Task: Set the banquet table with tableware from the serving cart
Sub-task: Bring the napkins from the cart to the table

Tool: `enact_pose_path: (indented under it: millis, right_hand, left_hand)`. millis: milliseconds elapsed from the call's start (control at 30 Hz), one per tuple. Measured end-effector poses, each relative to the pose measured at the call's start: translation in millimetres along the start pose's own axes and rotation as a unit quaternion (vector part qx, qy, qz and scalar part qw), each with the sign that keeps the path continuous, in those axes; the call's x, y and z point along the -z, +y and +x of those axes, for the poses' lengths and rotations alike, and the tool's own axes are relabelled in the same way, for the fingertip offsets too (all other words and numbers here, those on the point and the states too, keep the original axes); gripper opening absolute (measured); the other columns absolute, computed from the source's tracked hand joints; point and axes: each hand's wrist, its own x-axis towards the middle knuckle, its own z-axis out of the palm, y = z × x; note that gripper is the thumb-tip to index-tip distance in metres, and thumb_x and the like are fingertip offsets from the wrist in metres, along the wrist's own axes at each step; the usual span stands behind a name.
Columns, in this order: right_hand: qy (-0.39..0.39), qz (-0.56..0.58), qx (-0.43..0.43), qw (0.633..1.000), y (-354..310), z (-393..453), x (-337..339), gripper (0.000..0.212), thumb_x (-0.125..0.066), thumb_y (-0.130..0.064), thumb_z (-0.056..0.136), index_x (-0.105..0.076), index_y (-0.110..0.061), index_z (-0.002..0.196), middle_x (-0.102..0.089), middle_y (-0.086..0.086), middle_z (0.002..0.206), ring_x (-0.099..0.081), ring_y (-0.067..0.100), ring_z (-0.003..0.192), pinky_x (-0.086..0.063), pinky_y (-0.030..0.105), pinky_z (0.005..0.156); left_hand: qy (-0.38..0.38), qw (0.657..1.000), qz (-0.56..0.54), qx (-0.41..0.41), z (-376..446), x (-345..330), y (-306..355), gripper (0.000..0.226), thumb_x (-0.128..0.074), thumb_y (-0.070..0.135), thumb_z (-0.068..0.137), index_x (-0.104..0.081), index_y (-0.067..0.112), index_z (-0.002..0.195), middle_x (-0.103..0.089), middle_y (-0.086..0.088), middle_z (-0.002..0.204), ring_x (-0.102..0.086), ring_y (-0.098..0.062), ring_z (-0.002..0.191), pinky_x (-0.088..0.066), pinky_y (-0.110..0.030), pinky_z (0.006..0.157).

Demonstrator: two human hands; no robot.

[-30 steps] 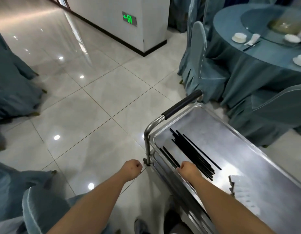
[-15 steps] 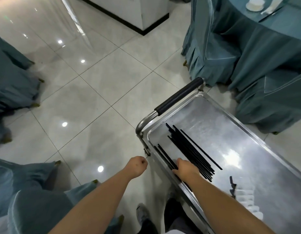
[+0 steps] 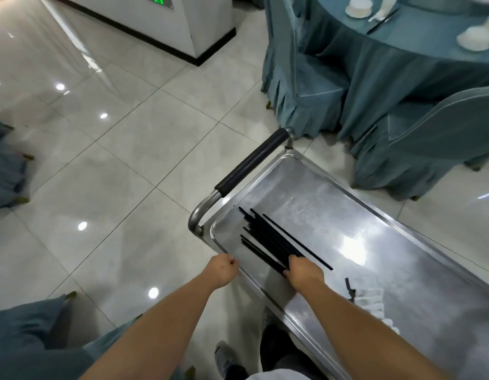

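A steel serving cart [image 3: 347, 193] with a black-padded handle [image 3: 251, 163] stands in front of me. Several black chopsticks [image 3: 268, 237] lie in a loose bundle on its top tray. My right hand [image 3: 303, 271] is over their near ends, fingers curled round the bundle. My left hand [image 3: 222, 270] is a closed fist beside the tray's near left corner and holds nothing. The banquet table [image 3: 402, 50], under a teal cloth, is at the upper right with white bowls [image 3: 358, 8] and a spoon set on it.
Teal-covered chairs [image 3: 301, 86] [image 3: 435, 138] stand between cart and table. A blurred white stack [image 3: 372, 300] sits on the tray right of my forearm. A white pillar [image 3: 183, 20] rises at top centre. Another covered chair [image 3: 32, 338] is at lower left. Glossy tiled floor lies left.
My view has tilted down and nearer to the cart. My right hand has slid further onto the tray over the chopstick ends. My left fist has come up beside the tray's corner.
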Motion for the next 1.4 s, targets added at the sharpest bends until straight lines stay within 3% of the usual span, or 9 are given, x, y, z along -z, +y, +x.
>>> enact_pose_path:
  millis: [267,400,567,633,700,833,1033,1233,1400]
  right_hand:
    - [0.013,0.082,-0.085,0.993,56,-47,19,0.029,-0.05,-0.04,0.097,-0.055,-0.017,0.114,-0.062,0.006,0.115,-0.061,0.025,0.102,-0.041,0.03,0.071]
    - [0.046,0.146,-0.164,0.975,82,-85,13,0.029,-0.054,-0.038,0.095,-0.057,-0.016,0.115,-0.064,0.007,0.114,-0.063,0.023,0.1,-0.049,0.032,0.076]
    - [0.081,0.246,-0.258,0.931,115,-143,-5,0.028,-0.05,-0.039,0.095,-0.06,-0.017,0.11,-0.066,0.0,0.095,-0.06,0.016,0.076,-0.052,0.034,0.081]
    - [0.083,0.268,-0.293,0.914,130,-163,-12,0.03,-0.045,-0.042,0.096,-0.06,-0.019,0.109,-0.068,0.003,0.107,-0.062,0.018,0.088,-0.051,0.036,0.089]
    - [0.089,0.263,-0.33,0.902,147,-183,-24,0.033,-0.046,-0.041,0.098,-0.056,-0.015,0.114,-0.064,0.007,0.116,-0.061,0.024,0.103,-0.049,0.031,0.082]
    - [0.087,0.327,-0.383,0.86,170,-202,-39,0.035,-0.047,-0.04,0.1,-0.051,-0.009,0.115,-0.062,0.011,0.117,-0.061,0.026,0.101,-0.046,0.029,0.075]
    - [0.07,0.469,-0.42,0.774,177,-189,-54,0.068,-0.057,-0.039,0.096,-0.026,-0.002,0.144,-0.055,0.022,0.13,-0.059,0.035,0.112,-0.053,0.037,0.082]
    - [0.04,0.496,-0.409,0.765,179,-156,-59,0.077,-0.06,-0.05,0.091,-0.016,-0.012,0.142,-0.057,0.019,0.126,-0.063,0.034,0.103,-0.057,0.041,0.081]
    - [0.031,0.477,-0.422,0.77,179,-132,-58,0.096,-0.054,-0.076,0.078,-0.011,-0.019,0.144,-0.052,0.019,0.133,-0.061,0.031,0.109,-0.039,0.029,0.07]
  left_hand:
    - [-0.029,0.99,0.098,-0.094,-7,-22,69,0.025,-0.043,0.018,0.094,-0.061,0.018,0.077,-0.067,-0.002,0.091,-0.063,-0.018,0.083,-0.053,-0.032,0.083]
    - [-0.053,0.99,0.054,-0.121,-14,-43,96,0.025,-0.048,0.02,0.097,-0.071,0.011,0.1,-0.072,-0.008,0.098,-0.069,-0.025,0.095,-0.056,-0.038,0.09]
    - [-0.095,0.981,0.053,-0.159,-26,-77,126,0.023,-0.051,0.016,0.097,-0.071,0.005,0.102,-0.072,-0.018,0.1,-0.069,-0.032,0.096,-0.057,-0.041,0.088]
    - [-0.104,0.977,0.069,-0.172,-31,-88,138,0.024,-0.051,0.016,0.097,-0.069,0.002,0.103,-0.071,-0.02,0.103,-0.068,-0.034,0.099,-0.057,-0.042,0.089]
    - [-0.114,0.971,0.091,-0.19,-37,-103,150,0.025,-0.051,0.016,0.097,-0.069,0.001,0.104,-0.07,-0.02,0.105,-0.067,-0.034,0.101,-0.055,-0.041,0.091]
    - [-0.126,0.952,0.159,-0.227,-42,-129,168,0.025,-0.048,0.018,0.097,-0.067,0.004,0.102,-0.07,-0.016,0.107,-0.067,-0.031,0.1,-0.055,-0.037,0.09]
    - [-0.103,0.916,0.269,-0.281,-29,-167,196,0.032,-0.049,0.018,0.095,-0.06,0.013,0.125,-0.063,-0.009,0.122,-0.061,-0.026,0.108,-0.051,-0.031,0.092]
    - [-0.104,0.882,0.337,-0.313,-10,-203,206,0.045,-0.055,0.03,0.091,-0.051,0.021,0.135,-0.05,-0.009,0.131,-0.05,-0.028,0.121,-0.046,-0.042,0.1]
    - [-0.088,0.861,0.389,-0.316,2,-228,211,0.068,-0.058,0.04,0.091,-0.028,0.027,0.151,-0.032,-0.007,0.148,-0.038,-0.032,0.13,-0.04,-0.044,0.107]
